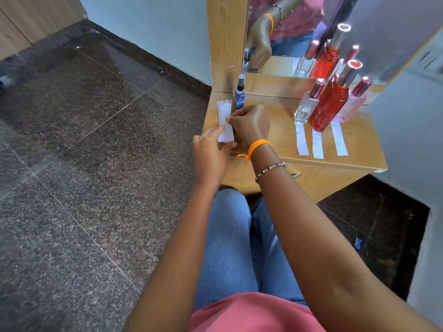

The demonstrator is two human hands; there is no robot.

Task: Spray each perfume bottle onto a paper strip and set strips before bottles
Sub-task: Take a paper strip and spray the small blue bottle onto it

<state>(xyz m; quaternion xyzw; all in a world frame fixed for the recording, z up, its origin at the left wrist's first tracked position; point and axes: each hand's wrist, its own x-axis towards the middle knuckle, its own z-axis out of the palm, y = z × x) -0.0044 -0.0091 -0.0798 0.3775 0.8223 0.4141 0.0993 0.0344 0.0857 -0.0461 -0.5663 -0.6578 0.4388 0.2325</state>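
Both hands [249,127] pinch the paper strips [225,123] beside the blue bottle [239,94]

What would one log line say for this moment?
hands: separating paper stack | strips laid: three | blue bottle: no strip

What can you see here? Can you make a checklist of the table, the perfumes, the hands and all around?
Surface: wooden shelf under a mirror.
Job's things: clear bottle, red bottle and pink bottle, one strip before each; blue bottle has none.
Clutter: nothing seen.
Hands: left hand and right hand hold a stack of strips.
Cables: nothing seen.
Surroundings: dark stone floor, pale wall.
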